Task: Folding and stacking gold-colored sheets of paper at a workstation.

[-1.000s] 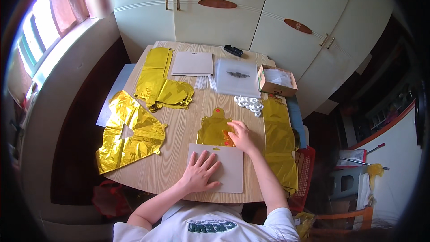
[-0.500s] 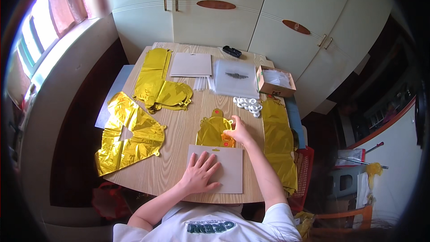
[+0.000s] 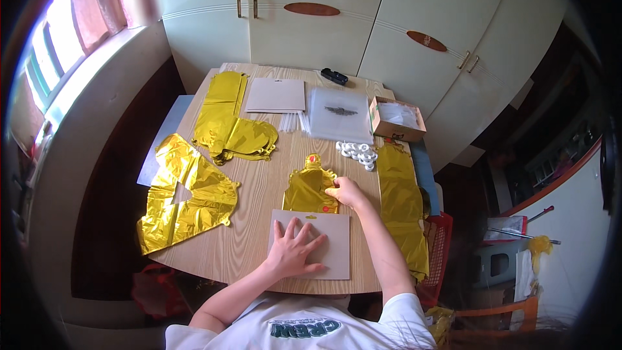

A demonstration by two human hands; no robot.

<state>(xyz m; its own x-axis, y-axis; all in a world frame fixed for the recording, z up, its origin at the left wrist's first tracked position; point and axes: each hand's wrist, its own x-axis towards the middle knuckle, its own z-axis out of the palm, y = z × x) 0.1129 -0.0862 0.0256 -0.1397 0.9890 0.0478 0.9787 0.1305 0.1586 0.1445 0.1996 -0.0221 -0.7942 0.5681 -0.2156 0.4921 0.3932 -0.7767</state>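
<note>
A gold foil balloon point(image 3: 304, 189), flat and uninflated, lies on the table in front of me. Its lower part goes out of sight at the top edge of a grey-beige card point(image 3: 334, 253) with a small hanging slot. On that card my left hand point(image 3: 293, 254) lies flat, its fingers spread. My right hand point(image 3: 348, 193) is closed at the balloon's right edge, thumb and fingertips pinching the foil near a small tab. Red round marks show on the balloon's top tab and its lower right corner.
More flat gold foil balloons lie at the left point(image 3: 188, 201), far left point(image 3: 223, 107) and right edge point(image 3: 402, 207). Farther back are stacked cards point(image 3: 275, 94), clear plastic bags point(image 3: 340, 120), white straws point(image 3: 293, 122), white rings point(image 3: 357, 151), a small box point(image 3: 396, 128) and a black object point(image 3: 334, 76).
My right hand has closed from a spread grasp into a pinch at the balloon's right edge. The balloon's top now looks smoother and shifted slightly. My left hand stays on the card.
</note>
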